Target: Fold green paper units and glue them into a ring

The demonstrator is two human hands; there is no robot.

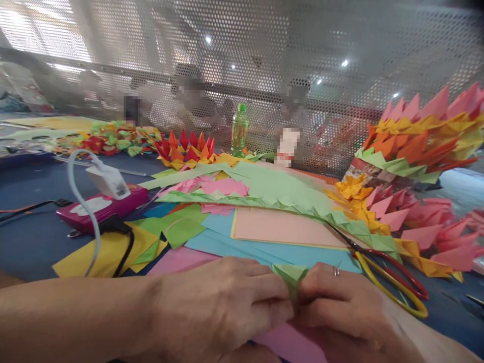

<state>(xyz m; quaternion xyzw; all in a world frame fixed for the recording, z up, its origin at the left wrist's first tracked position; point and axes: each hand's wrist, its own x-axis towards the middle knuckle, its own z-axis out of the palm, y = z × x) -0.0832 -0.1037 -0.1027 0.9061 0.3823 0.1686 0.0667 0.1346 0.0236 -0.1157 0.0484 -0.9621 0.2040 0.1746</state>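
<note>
My left hand (pixel 223 302) and my right hand (pixel 340 307) meet at the bottom middle of the view, fingertips pressed together on a small folded green paper piece (pixel 290 275). Both hands are closed in a pinch on it. They rest over a pink sheet (pixel 291 345) and light blue sheets (pixel 227 242). A ring shows on a finger of my right hand. Scissors with yellow and red handles (pixel 393 282) lie just right of my right hand.
Coloured paper sheets and folded paper pieces cover the blue table (pixel 34 237). A pink phone box with a white charger (pixel 104 194) lies at left, cables trailing. A green bottle (pixel 239 130) stands by the perforated screen. Large folded-paper constructions (pixel 419 141) stand at right. People sit beyond the screen.
</note>
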